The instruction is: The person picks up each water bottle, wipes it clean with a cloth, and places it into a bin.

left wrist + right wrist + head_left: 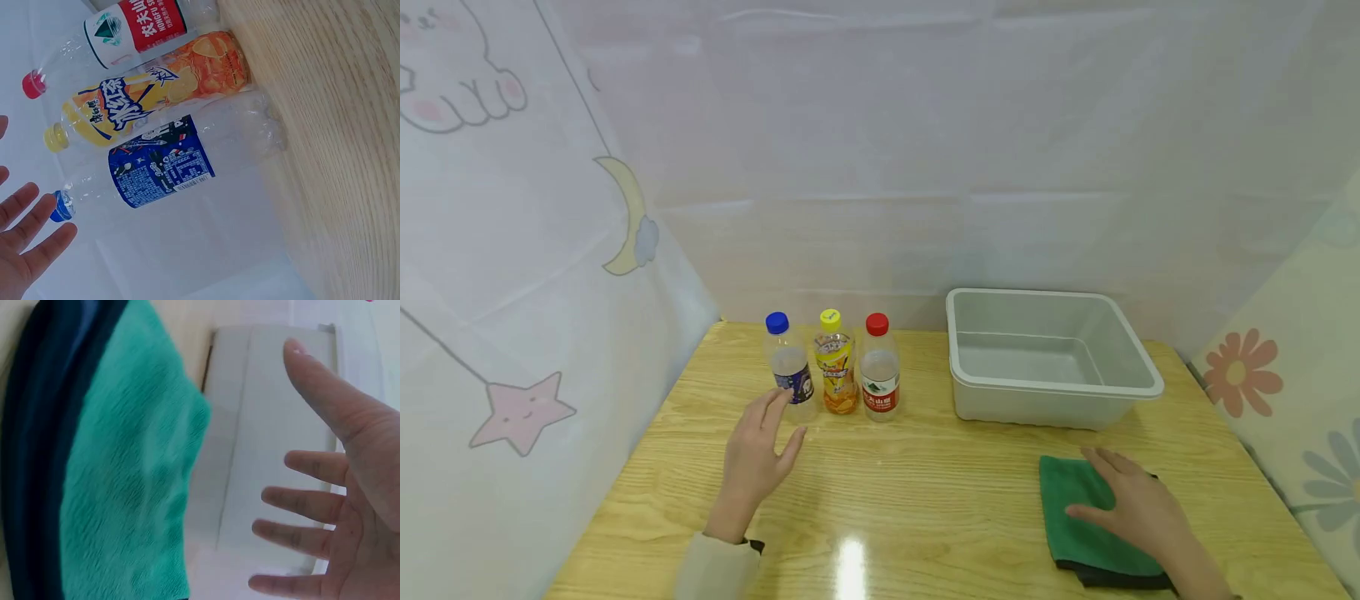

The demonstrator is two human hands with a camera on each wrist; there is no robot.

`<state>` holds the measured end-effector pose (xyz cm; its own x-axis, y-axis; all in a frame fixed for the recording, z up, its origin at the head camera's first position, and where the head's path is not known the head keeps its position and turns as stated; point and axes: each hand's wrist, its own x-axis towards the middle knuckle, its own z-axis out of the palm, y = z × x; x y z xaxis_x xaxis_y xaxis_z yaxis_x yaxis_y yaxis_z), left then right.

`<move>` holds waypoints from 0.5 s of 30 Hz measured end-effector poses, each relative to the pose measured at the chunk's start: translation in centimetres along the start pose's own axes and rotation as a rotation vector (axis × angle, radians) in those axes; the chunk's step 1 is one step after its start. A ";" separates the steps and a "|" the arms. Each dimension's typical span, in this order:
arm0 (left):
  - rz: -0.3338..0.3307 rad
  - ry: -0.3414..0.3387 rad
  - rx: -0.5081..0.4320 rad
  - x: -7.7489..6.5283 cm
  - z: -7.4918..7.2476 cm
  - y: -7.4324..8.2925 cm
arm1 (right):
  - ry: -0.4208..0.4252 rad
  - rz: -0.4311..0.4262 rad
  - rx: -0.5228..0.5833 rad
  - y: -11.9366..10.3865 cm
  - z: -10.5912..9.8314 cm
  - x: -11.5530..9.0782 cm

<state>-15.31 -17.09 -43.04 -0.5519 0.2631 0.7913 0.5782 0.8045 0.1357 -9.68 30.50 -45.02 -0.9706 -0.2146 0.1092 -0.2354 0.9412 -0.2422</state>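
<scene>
Three plastic bottles stand upright in a row at the back left of the table. The leftmost is a clear bottle with a blue cap and dark blue label (159, 162); beside it is an iced tea bottle with a yellow cap (837, 367), then a water bottle with a red cap (880, 371). My left hand (756, 458) hovers in front of the blue-capped bottle, fingers spread, holding nothing. Over a folded green cloth (1071, 533) with dark edging is my right hand (1138, 504), its fingers extended and its palm bare in the right wrist view.
A light grey plastic bin (1045, 404) sits at the back right, behind the cloth, with nothing visible inside. The wooden table (925, 500) meets a pale hanging sheet (850, 167) at its back and sides.
</scene>
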 end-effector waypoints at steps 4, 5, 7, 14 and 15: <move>-0.005 0.016 -0.001 0.1 -0.2 -0.2 | -0.068 -0.025 0.016 1.0 0.3 0.1; -0.010 0.018 0.000 0.1 -0.2 -0.3 | -0.092 -0.030 0.022 1.3 0.5 0.1; -0.019 0.025 0.002 0.2 -0.3 -0.4 | -0.139 -0.034 0.035 1.9 1.1 0.2; -0.029 0.047 -0.010 0.9 -0.6 -0.5 | -0.217 -0.089 0.074 3.6 3.9 0.0; -0.024 0.052 -0.005 1.0 -0.7 -0.5 | -0.222 -0.094 0.070 3.7 4.2 -0.1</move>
<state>-15.80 -17.61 -41.89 -0.5336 0.2159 0.8177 0.5682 0.8077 0.1576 -10.65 32.94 -50.01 -0.9298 -0.3596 -0.0786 -0.3205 0.8958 -0.3079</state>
